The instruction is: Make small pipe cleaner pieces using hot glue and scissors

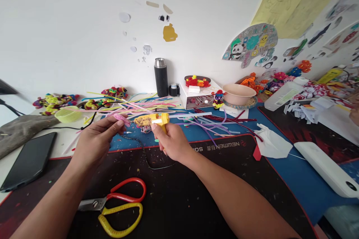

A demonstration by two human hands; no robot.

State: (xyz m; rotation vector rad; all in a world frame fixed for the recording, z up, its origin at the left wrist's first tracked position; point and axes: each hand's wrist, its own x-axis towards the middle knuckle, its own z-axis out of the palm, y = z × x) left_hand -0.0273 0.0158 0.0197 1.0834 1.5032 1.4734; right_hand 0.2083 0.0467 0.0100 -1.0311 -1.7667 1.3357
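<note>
My right hand (pixel 172 140) is wrapped round the grip of a yellow hot glue gun (pixel 146 120), its nozzle facing left. A clear glue stick (pixel 193 116) sticks out of the gun's back. Between the fingertips of my left hand (pixel 98 134) is a small pink fuzzy piece (pixel 122 119), apparently bent pipe cleaner. The nozzle is close to this piece; I cannot tell whether they touch. Scissors (pixel 120 205) with one red and one yellow handle lie on the black mat (pixel 179 201) below my hands.
Loose coloured pipe cleaners (pixel 151 102) spread behind my hands. A black thermos (pixel 160 78), a white box (pixel 190 95) and a pink bowl (pixel 239 94) stand near the wall. A phone (pixel 29 158) lies left; a white power bank (pixel 325 168) and crumpled tissue (pixel 273 142) lie right.
</note>
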